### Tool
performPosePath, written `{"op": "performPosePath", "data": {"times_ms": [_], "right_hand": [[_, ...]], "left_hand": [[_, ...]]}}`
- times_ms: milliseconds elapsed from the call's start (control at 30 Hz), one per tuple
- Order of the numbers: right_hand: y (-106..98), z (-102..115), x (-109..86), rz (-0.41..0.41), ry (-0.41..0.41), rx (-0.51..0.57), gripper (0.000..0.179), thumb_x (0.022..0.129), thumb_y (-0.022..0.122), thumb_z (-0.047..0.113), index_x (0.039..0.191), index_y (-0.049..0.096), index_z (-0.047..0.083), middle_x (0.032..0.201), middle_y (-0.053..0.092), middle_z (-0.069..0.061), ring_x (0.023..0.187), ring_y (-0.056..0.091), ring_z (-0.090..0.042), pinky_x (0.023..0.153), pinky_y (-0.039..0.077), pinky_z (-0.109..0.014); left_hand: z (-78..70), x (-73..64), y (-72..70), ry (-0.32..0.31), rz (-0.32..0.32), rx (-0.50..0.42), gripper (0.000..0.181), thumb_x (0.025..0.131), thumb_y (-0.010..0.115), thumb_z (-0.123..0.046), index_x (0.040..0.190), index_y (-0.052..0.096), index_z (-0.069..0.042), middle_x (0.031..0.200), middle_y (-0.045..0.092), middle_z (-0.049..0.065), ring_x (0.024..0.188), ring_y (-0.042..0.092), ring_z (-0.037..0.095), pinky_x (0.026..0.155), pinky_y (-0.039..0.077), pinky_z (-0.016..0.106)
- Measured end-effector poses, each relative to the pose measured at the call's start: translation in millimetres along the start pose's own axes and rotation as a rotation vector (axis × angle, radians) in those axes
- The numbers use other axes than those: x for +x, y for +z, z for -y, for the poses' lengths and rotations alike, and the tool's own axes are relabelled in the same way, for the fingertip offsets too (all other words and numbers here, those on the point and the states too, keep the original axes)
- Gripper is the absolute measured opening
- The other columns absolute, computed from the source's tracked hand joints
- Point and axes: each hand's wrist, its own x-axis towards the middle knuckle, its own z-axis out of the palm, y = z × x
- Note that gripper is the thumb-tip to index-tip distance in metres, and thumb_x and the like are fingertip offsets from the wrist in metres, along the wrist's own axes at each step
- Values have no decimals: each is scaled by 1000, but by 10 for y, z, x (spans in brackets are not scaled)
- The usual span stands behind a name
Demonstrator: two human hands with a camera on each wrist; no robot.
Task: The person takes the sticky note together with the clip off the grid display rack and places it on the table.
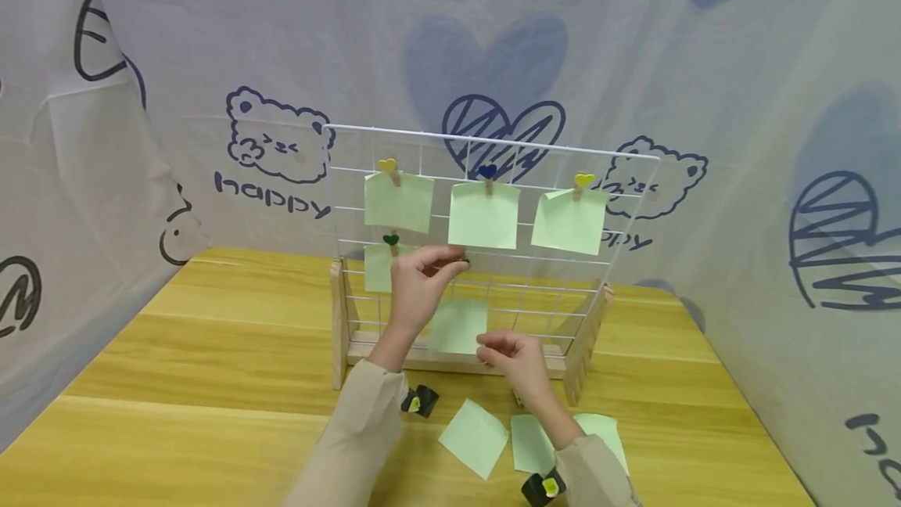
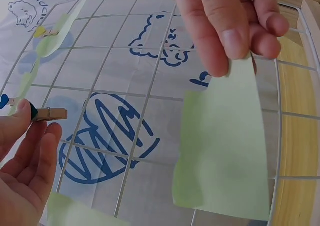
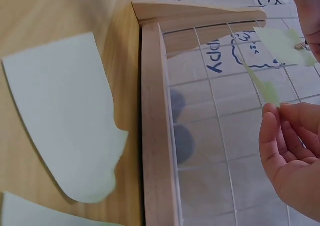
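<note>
- We are looking down at a bench (image 1: 232, 366) where a person in pale sleeves (image 1: 366, 421) is working with both hands at a white wire rack (image 1: 493, 140) that is standing in a wooden stand (image 1: 339, 327).
- The left hand (image 1: 417, 288) is pinching a clothespin (image 2: 52, 114) near the middle of the rack; we are seeing that grip clamped on the pin's dark end, with the bare wooden end sticking out past the fingertips.
- The right hand (image 1: 519, 366) is holding a green note (image 1: 457, 325) by its edge, the grip clamped between thumb and fingers; we are finding this note in front of the rack's lower middle, but cannot tell whether it is touching the wires.
- Higher up, three notes are hanging in a row: a left note (image 1: 399, 203) and a right note (image 1: 570, 220) from yellow-heart clothespins (image 1: 388, 167), a middle note (image 1: 483, 217) from a blue-heart clothespin (image 1: 489, 172).
- Below the left note, a lower note (image 1: 378, 268) is hanging from a green-heart clothespin (image 1: 390, 240), the left hand partly covering it in the head view.
- Three loose notes (image 1: 474, 439) are lying on the bench before the stand.
- Behind everything, we are seeing a pale cloth (image 1: 317, 37) showing bears, hearts and the word "happy".
</note>
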Motion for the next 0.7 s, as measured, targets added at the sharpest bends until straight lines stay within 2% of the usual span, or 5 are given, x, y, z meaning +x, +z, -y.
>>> {"op": "performPosePath", "data": {"times_ms": [167,467,567,700], "right_hand": [[23,-33,-44,43,40,43,16,79,61,-8,93,61,-15,78,64,-20,62,61,-11,59,52,-24],[117,-144,-166,190,135,142,23,80,59,-8,99,55,-20,79,62,-25,63,62,-11,58,52,-23],[155,-173,-209,207,171,151,24,80,60,-7,100,55,-19,79,63,-22,64,62,-13,58,51,-22],[189,-198,-258,218,177,141,24,80,60,-7,100,56,-18,81,62,-25,65,62,-16,58,51,-21]], "left_hand": [[12,-15,-16,-24,41,-30,14,76,64,10,89,63,15,87,62,27,74,62,36,66,52,32],[33,-57,-48,-101,53,-25,15,76,65,8,90,63,14,86,64,24,74,62,34,66,52,25],[35,-73,-52,-129,49,-37,15,76,64,8,90,63,14,86,63,25,74,62,35,65,52,25],[40,-90,-53,-160,42,-61,14,77,64,8,88,60,15,83,62,25,74,61,36,65,51,24]]}}
